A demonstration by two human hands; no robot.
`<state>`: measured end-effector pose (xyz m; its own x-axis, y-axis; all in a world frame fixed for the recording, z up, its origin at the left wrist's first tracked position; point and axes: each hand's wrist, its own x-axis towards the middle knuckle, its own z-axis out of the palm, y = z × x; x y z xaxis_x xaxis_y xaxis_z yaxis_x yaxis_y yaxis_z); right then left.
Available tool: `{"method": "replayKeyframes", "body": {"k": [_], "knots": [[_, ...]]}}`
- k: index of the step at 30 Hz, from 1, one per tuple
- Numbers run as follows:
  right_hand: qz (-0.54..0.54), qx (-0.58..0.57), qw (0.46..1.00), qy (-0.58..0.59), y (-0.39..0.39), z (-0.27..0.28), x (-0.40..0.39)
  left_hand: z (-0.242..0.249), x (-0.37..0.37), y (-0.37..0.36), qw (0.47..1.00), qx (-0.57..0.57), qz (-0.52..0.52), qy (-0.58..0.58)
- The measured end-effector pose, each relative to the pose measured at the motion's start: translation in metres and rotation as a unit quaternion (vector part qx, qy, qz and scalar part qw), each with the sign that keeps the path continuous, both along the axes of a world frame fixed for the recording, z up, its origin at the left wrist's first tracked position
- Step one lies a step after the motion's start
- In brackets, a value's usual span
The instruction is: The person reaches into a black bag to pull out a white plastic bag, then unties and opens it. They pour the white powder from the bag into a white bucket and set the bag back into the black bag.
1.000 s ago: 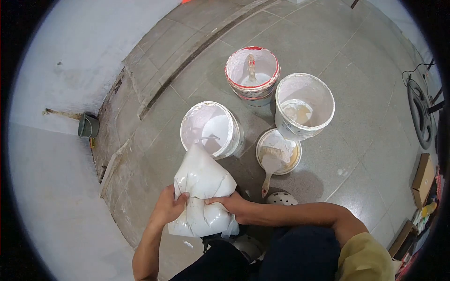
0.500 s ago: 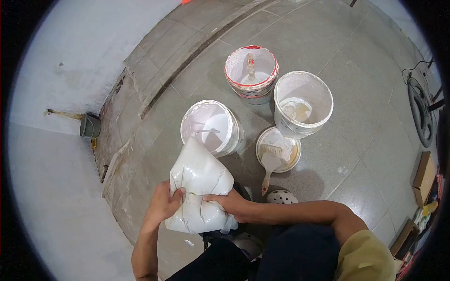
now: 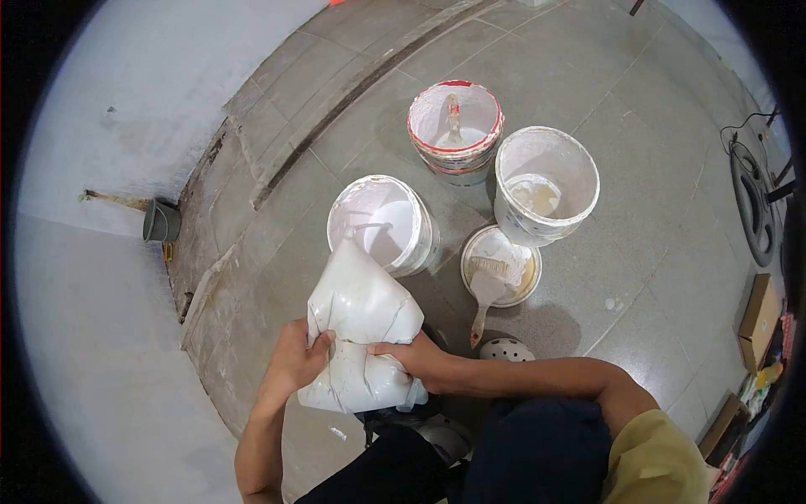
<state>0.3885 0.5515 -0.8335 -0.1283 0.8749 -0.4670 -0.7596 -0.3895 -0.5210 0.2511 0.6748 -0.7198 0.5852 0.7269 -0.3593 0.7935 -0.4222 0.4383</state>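
Observation:
A full, creased white plastic bag [image 3: 363,307] is held between my two hands, its pointed top leaning over the near rim of a white bucket [image 3: 424,239] with white liquid inside. My left hand [image 3: 300,357] grips the bag's left side, thumb on top. On the right side, my right hand [image 3: 417,359] is closed on the bag, thumb across its middle fold. Right of that bucket, a wide brush [image 3: 487,294] lies on a round lid [image 3: 529,286] smeared with white and tan.
A red-rimmed bucket [image 3: 460,160] with a brush inside and another white bucket [image 3: 541,225] stand beyond the lid. A small dark bucket [image 3: 161,222] is by the left wall. Cardboard boxes [image 3: 758,319] and a dark wheel-like object [image 3: 751,202] are at right. A perforated shoe [image 3: 506,349] shows below the lid.
The bag's pointed top has shifted slightly up and right, further over the bucket's rim. Both hands keep their hold, and the view has moved slightly.

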Motion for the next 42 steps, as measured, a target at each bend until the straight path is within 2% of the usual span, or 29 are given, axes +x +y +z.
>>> {"method": "replayKeyframes", "body": {"k": [2, 5, 7, 13, 15, 18, 20, 21, 22, 27, 33, 38, 40, 42], "knots": [[0.004, -0.01, 1.0, 0.003, -0.001, 0.002, 0.001, 0.0, 0.002, 0.0, 1.0, -0.001, -0.006, 0.028], [-0.002, -0.015, 1.0, 0.007, 0.001, -0.001, 0.001, -0.01, -0.005, 0.004, 0.999, -0.038, 0.006, -0.004], [-0.009, -0.011, 1.0, 0.006, 0.002, -0.005, 0.001, -0.011, -0.009, 0.005, 1.0, 0.003, -0.012, -0.029], [0.017, 0.039, 0.999, 0.008, 0.009, -0.011, 0.016, -0.008, 0.001, 0.001, 0.999, 0.004, 0.005, -0.049], [0.045, 0.113, 0.991, -0.056, 0.006, -0.016, 0.026, -0.022, -0.009, 0.005, 0.999, 0.001, 0.006, -0.048], [0.025, 0.124, 0.991, -0.049, 0.009, -0.043, 0.024, -0.048, -0.015, 0.008, 1.0, 0.016, 0.001, -0.021], [0.015, 0.118, 0.992, -0.039, 0.011, -0.063, 0.019, -0.051, -0.012, 0.006, 0.999, 0.036, -0.009, 0.006], [0.004, 0.112, 0.993, -0.032, 0.012, -0.072, 0.017, -0.052, -0.008, 0.003, 0.999, 0.025, -0.008, -0.027], [0.005, 0.112, 0.993, -0.031, 0.011, -0.074, 0.017, -0.053, -0.005, 0.001, 0.998, 0.013, -0.008, -0.06], [-0.002, 0.097, 0.995, -0.026, 0.008, -0.082, 0.017, -0.077, -0.011, 0.001, 0.998, 0.009, 0.001, -0.06], [0.006, 0.077, 0.997, -0.02, 0.008, -0.098, 0.009, -0.083, -0.013, 0.001, 0.997, 0.007, 0.002, -0.072], [0.015, 0.061, 0.998, -0.012, 0.002, -0.084, 0.008, -0.071, -0.014, -0.001, 0.999, 0.009, 0.008, -0.047], [0.021, 0.053, 0.998, -0.008, 0.0, -0.08, 0.005, -0.068, -0.015, -0.002, 0.996, -0.011, 0.007, -0.092], [0.02, 0.045, 0.999, 0.009, 0.0, -0.081, -0.001, -0.061, -0.012, -0.003, 0.997, -0.008, 0.006, -0.076]]}}
